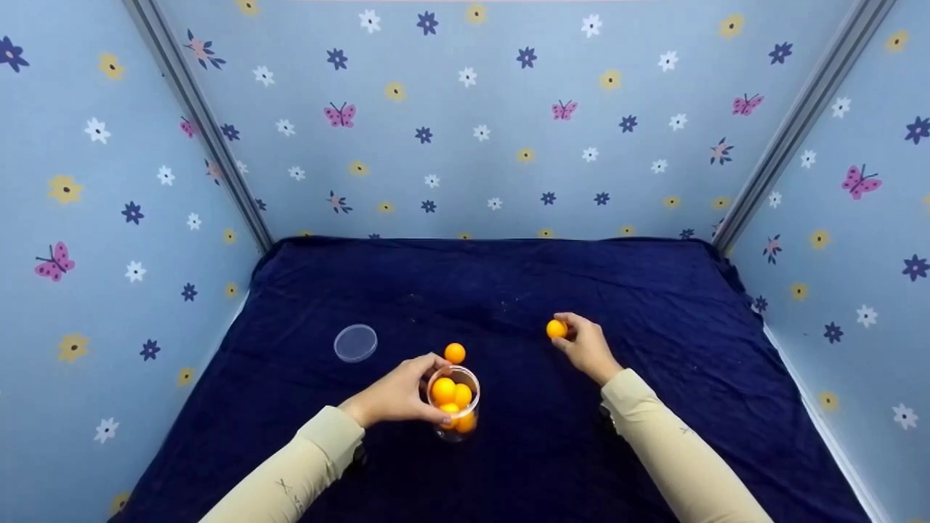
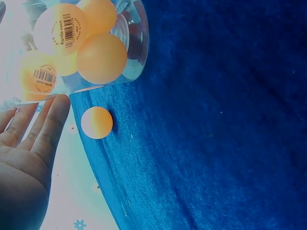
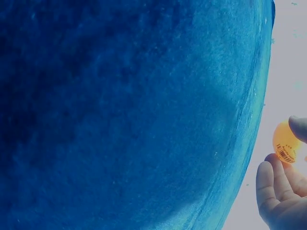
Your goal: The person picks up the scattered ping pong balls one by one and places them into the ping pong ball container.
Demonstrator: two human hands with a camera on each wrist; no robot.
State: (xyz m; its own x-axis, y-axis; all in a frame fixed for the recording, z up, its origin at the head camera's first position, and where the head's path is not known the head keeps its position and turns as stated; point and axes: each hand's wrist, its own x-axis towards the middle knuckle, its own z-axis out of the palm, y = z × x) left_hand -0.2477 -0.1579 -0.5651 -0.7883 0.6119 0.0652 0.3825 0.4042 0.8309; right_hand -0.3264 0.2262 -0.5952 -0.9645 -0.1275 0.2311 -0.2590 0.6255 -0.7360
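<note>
My left hand (image 1: pixel 398 391) grips a clear plastic jar (image 1: pixel 476 387) near its rim, thumb on the near side and fingers on the far side. Inside the jar lie several orange table tennis balls (image 2: pixel 101 58), some with a printed barcode. Just beyond the jar, one loose table tennis ball (image 1: pixel 455 353) rests on the dark blue cloth. To the right, my right hand (image 1: pixel 590 350) pinches another table tennis ball (image 1: pixel 556 329) between thumb and fingertips. The right wrist view shows that pinched ball (image 3: pixel 286 142) at its right edge, its barcode visible.
A round clear lid (image 1: pixel 355 343) lies on the cloth left of the jar. Dark blue velvety cloth (image 1: pixel 625 283) covers the table. Walls patterned with flowers and butterflies (image 1: pixel 501 87) enclose the back and both sides, with grey metal posts (image 1: pixel 792 123) at the corners.
</note>
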